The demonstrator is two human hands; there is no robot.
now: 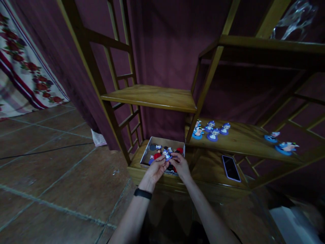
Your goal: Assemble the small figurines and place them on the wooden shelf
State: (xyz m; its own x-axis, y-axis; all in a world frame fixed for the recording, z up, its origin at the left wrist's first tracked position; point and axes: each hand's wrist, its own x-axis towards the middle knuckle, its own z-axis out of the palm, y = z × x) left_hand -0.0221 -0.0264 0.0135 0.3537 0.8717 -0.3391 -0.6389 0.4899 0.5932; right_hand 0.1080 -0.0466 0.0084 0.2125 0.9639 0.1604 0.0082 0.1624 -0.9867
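Note:
A small purple-and-white figurine is held between my two hands, just above the open cardboard box. My left hand grips it from the left, its fingers closed at the base. From the right, my right hand pinches it with thumb and fingers. Inside the box lie several more figurines with red, purple and dark parts, partly covered by my hands. On the shelf to the right stand several purple figurines and a blue-based figurine.
The wooden shelf unit has a board above the box and upright posts on both sides. A phone lies on the lower right board. Two blue-based figurines, one nearer, are tipped over at far right. Clear plastic sits on the top shelf.

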